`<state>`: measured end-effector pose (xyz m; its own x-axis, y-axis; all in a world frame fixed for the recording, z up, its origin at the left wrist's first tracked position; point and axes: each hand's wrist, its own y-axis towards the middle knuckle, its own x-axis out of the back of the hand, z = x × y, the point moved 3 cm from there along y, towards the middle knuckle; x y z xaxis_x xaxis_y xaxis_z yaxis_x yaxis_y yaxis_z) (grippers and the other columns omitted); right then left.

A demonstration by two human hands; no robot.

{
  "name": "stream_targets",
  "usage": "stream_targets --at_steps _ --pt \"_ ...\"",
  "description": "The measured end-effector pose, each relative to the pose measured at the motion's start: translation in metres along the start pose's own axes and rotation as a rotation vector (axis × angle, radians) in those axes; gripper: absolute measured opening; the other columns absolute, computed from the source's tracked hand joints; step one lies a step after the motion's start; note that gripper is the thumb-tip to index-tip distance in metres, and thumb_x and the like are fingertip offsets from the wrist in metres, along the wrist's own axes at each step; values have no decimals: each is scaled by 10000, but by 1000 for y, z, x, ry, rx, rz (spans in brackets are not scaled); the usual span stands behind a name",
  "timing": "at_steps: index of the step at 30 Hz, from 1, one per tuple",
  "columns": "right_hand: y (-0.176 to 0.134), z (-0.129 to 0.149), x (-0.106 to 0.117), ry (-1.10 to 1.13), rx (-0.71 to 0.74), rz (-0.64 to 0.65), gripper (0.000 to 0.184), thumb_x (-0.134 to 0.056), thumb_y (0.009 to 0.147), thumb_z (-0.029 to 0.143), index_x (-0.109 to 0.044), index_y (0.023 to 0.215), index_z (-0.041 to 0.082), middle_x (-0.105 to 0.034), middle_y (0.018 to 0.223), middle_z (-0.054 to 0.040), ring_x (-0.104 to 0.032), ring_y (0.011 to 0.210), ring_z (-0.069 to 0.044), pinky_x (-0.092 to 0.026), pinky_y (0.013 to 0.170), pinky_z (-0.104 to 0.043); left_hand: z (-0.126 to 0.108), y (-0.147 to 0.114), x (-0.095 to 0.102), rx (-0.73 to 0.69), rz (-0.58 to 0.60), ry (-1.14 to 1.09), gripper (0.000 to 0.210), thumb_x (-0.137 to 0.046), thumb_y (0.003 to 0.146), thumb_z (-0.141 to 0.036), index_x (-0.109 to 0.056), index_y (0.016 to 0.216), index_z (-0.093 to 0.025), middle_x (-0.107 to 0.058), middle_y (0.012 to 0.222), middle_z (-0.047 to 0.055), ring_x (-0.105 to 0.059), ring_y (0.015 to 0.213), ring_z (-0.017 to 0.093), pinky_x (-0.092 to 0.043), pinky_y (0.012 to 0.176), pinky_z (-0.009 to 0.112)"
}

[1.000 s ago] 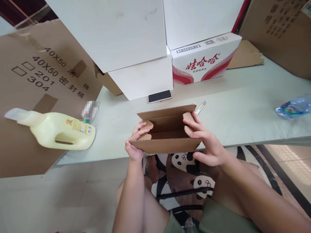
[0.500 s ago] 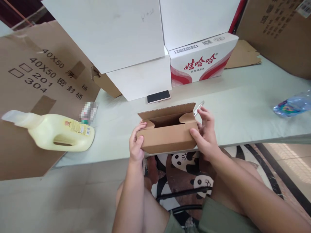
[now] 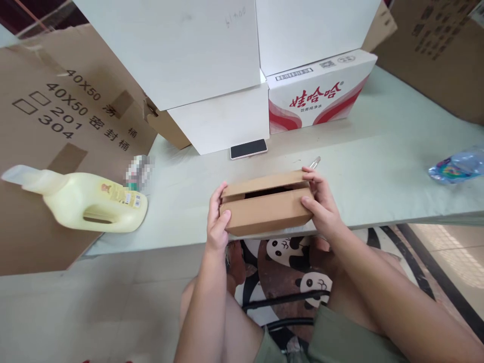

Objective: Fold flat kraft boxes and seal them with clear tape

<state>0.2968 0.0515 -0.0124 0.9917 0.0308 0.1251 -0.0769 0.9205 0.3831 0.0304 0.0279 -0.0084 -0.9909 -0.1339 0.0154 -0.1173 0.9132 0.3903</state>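
Observation:
Between my hands is a small brown cardboard box (image 3: 270, 214), near the table's front edge. Its lid flap (image 3: 264, 184) is folded partway over the opening, leaving a dark slit; what lies inside is hidden. My left hand (image 3: 218, 219) grips the left end, thumb on the front face and fingers behind. At the right end, my right hand (image 3: 321, 201) has its thumb on the front corner and fingers at the flap's edge. Just beyond those fingers a thin, pale, shiny object (image 3: 315, 162) lies on the table, its kind unclear.
Behind the box, a phone (image 3: 248, 149) lies before stacked white boxes (image 3: 223, 116) and a red-and-white carton (image 3: 317, 103). A yellow jug (image 3: 94, 204) and a large cardboard box (image 3: 49, 212) are on the left. A plastic bottle (image 3: 457, 165) lies on the table (image 3: 385, 181) at right.
The lid flap, raised before, has come down toward me over the opening, and the side flaps are now out of sight. My right fingers have moved onto the flap's edge.

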Motion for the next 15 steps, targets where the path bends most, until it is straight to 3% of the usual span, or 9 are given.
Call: stream_targets --at_steps 3,5,8,11,15 --pt "0 4 2 -41 8 -38 193 -550 919 415 -599 1030 265 -412 1560 -63 -352 1476 -320 -306 1188 -563 -4 3 1 -57 8 109 375 -612 849 -506 -725 1095 -246 -583 1427 104 -460 1394 346 -326 1166 536" --pt "0 6 2 -55 9 -42 190 -546 924 418 -609 1012 262 -419 1569 -63 -344 1484 -317 -286 1199 -565 -5 4 2 -70 2 121 341 -612 846 -492 -739 1044 -245 -604 1398 103 -483 1373 343 -329 1159 542" --pt "-1 3 0 10 18 -31 336 -502 948 484 -585 1213 294 -353 1625 -56 -303 1513 -306 -281 1212 -545 -4 7 7 -37 -14 82 327 -605 835 -464 -751 1028 -244 -618 1392 98 -488 1371 341 -319 1165 534" --pt "-1 -8 -2 111 -24 -29 533 -409 968 579 -425 1442 337 -250 1674 -47 -278 1529 -291 -293 1217 -529 -2 11 17 44 -90 -11 313 -596 802 -428 -760 981 -231 -633 1385 93 -488 1373 346 -314 1169 517" --pt "-1 -24 -4 90 -270 -10 617 -403 963 619 -372 1500 318 -343 1633 -81 -333 1503 -306 -270 1221 -575 0 15 33 137 -287 -151 290 -594 767 -389 -753 943 -221 -676 1328 78 -507 1356 322 -342 1152 472"
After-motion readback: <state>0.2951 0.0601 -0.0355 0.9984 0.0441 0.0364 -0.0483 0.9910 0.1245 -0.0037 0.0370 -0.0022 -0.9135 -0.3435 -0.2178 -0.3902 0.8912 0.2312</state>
